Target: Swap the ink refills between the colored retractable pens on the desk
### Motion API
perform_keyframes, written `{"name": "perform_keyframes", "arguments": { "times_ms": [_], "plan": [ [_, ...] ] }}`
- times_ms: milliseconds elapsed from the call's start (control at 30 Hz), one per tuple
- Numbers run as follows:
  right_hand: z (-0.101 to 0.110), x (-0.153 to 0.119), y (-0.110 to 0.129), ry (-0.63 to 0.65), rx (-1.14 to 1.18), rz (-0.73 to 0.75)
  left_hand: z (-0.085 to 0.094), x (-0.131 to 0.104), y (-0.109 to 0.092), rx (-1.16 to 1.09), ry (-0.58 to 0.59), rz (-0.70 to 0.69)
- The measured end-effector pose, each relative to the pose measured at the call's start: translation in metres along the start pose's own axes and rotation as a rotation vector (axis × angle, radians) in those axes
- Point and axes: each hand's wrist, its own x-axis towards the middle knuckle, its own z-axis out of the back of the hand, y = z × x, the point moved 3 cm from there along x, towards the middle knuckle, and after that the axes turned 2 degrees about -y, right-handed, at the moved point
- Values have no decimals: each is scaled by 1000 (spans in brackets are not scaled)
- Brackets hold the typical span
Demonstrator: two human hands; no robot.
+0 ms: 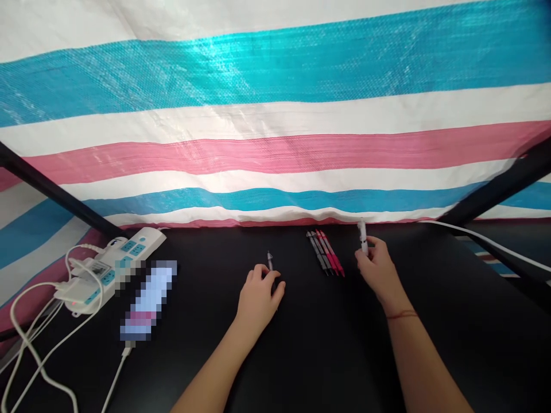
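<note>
My left hand (260,293) is closed around a dark pen (270,262), whose tip end sticks out past the fingers, low over the black table (301,350). The rest of that pen is hidden by my fingers. Farther right, my right hand (379,273) pinches a white pen (363,236) between thumb and fingers, its upper end pointing away from me. Between the two hands lie several pens side by side in a slanted row, grey pens (317,252) on the left and red pens (330,252) on the right. Neither hand touches that row.
At the left stand a white power strip (150,236) with plugs and white cables, and a blurred phone (150,298) on a charging cable (114,378). A striped plastic sheet (275,152) hangs behind the table. Black frame bars (60,192) rise at both sides. Another white cable (486,238) runs at right.
</note>
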Motion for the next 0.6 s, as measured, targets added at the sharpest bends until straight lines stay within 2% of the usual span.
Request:
{"name": "perform_keyframes", "arguments": {
  "times_ms": [100,233,433,500,600],
  "plan": [
    [-3,-2,-1,21,-130,-6,-1,1,2,2,26,-6],
    [-11,-7,6,84,-226,133,-2,2,4,1,46,-35],
    [-15,-10,11,137,-243,191,2,2,2,-8,65,-57],
    [-14,-11,16,106,-236,209,2,1,1,5,72,-69],
    [-11,-15,31,-16,-191,254,1,2,1,11,87,-88]
  ]
}}
